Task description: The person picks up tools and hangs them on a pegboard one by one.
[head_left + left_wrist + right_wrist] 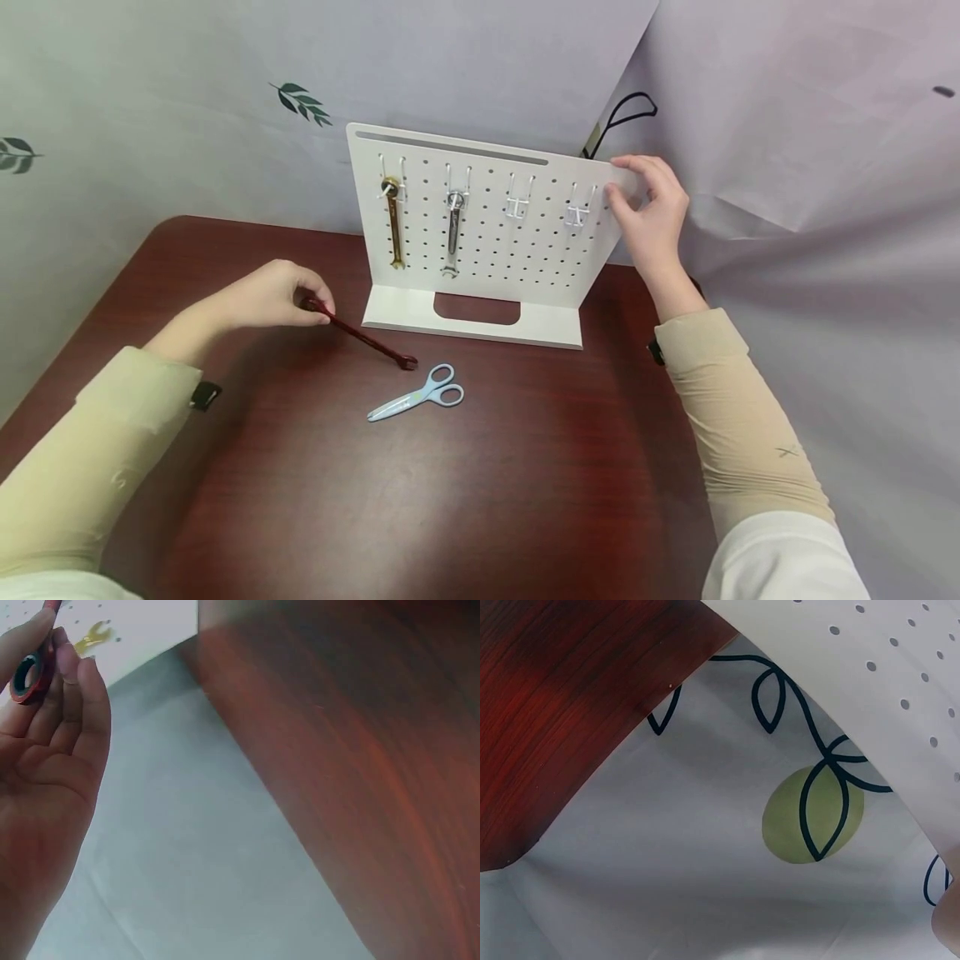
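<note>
Left hand [272, 296] low, pinching; right hand [654, 212] higher, gripping.

Soft, even light brightens the white pegboard [487, 242] as pale glare streaks the dark tabletop [525, 467] in front of it and blurry shadows fall to its front left; the left wrist view appears hazy.

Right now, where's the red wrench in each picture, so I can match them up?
Head: left of the middle, the red wrench slants down from the left hand.
Left wrist: top left corner, its ring end at the fingers.
Right wrist: not in it.
Shared landmark: the white pegboard, upper middle in head, top left in left wrist, upper right in right wrist.
</note>
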Tool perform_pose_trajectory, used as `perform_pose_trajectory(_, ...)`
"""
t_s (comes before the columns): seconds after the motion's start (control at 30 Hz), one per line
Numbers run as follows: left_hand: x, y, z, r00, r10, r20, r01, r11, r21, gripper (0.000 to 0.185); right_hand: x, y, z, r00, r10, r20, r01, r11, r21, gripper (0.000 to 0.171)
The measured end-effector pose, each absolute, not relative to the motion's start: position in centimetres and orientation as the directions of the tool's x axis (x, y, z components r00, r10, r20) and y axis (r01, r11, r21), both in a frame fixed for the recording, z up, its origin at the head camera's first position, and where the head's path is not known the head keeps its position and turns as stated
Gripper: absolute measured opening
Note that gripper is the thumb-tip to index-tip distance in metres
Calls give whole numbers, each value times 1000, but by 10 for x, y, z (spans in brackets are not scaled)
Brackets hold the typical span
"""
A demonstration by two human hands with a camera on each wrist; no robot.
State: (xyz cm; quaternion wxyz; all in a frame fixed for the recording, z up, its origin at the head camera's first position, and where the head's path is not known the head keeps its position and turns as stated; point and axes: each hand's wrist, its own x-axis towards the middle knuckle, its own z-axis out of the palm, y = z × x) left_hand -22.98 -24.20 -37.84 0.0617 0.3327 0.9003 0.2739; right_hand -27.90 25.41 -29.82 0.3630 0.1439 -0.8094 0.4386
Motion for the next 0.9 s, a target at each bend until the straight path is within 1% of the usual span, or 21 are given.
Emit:
perform_pose_trajectory(0.1,-234,-233,-371,-785,613,85,553,634,541,15,-279,254,-298,-694,83,715,-555,571,-605,24)
perform_pose_trajectory(0.2,-235,-223,-364,-802,587,112,532,617,580,16,-279,255,-298,-691,72,719,-561,574,-597,24)
perform_pose_trajectory(0.33,-236,-207,-356,-802,571,177,536,557,634,14,-280,256,-299,-688,65,722,-564,578,-589,24)
perform_pose_trajectory(0.43,-238,-195,-355,-795,561,228,539,484,689,11,-280,257,-300,-688,67,723,-565,575,-591,24)
perform_pose_trajectory(0.57,-243,-181,-357,-818,513,259,486,379,787,11,-280,257,-300,-689,66,722,-567,573,-593,24)
perform_pose_trajectory(0.7,-248,-162,-358,-858,448,252,408,294,864,15,-281,258,-301,-690,62,721,-566,575,-591,24)
perform_pose_trajectory(0.8,-252,-144,-359,-884,401,240,352,236,906,17,-281,258,-300,-690,61,722,-568,573,-591,24)
perform_pose_trajectory(0.9,-256,-125,-360,-904,359,231,313,189,931,12,-281,258,-300,-689,60,722,-569,572,-591,24)
